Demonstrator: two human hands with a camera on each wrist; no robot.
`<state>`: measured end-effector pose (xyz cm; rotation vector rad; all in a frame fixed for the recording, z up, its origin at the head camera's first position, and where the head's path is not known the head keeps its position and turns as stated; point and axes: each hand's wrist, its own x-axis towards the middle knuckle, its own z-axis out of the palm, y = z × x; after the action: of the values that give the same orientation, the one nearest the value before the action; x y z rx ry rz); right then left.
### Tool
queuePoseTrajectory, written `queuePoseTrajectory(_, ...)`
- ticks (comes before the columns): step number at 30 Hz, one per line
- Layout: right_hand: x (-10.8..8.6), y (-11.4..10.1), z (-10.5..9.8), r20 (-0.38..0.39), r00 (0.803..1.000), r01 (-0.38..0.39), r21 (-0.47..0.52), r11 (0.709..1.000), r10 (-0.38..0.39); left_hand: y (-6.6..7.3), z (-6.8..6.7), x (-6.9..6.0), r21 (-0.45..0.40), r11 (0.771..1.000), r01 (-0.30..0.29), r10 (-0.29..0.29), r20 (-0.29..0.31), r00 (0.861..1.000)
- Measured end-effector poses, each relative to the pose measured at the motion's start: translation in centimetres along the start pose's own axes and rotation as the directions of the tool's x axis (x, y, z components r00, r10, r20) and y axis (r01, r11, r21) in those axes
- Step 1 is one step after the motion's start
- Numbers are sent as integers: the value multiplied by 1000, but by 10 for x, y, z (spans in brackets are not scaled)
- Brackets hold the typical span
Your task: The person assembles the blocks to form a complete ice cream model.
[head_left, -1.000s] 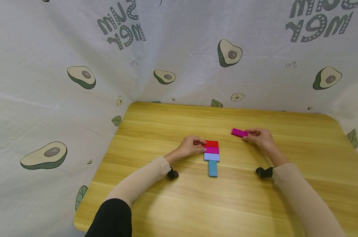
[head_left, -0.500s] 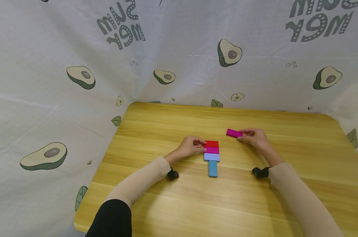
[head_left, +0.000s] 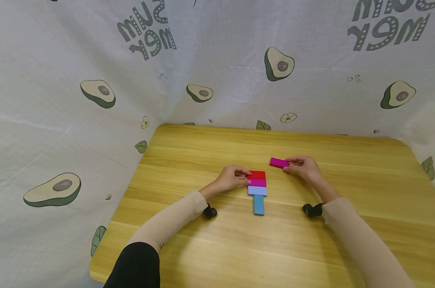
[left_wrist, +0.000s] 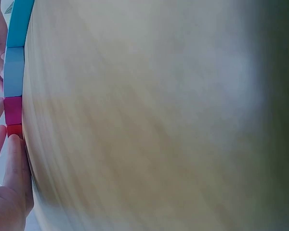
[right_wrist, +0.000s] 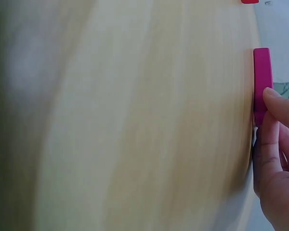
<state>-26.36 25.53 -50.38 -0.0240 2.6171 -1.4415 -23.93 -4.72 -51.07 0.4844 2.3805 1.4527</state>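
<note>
My left hand rests its fingertips at the left ends of a red block and a magenta block. These two lie flush together, with a lavender block right below them. A blue block stands lengthwise under the lavender one, touching it. Up and to the right, my right hand pinches another magenta block by its right end, between thumb and fingers. In the right wrist view this block sticks out past the thumb, close to the tabletop.
The wooden table has rounded corners and runs back to a white cloth printed with avocados and lettering. A black wrist camera sits under my left wrist, another black camera under my right.
My right hand has moved left with its magenta block, bringing it nearer to the red block. The left hand and the joined blocks have stayed where they were.
</note>
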Motion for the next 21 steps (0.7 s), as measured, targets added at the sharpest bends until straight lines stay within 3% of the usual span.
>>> queuePoseTrajectory(21,3,-14,20,80,997,12,-9,1000,-12,0,-1,0,9,1000,11,-11,-2,1000)
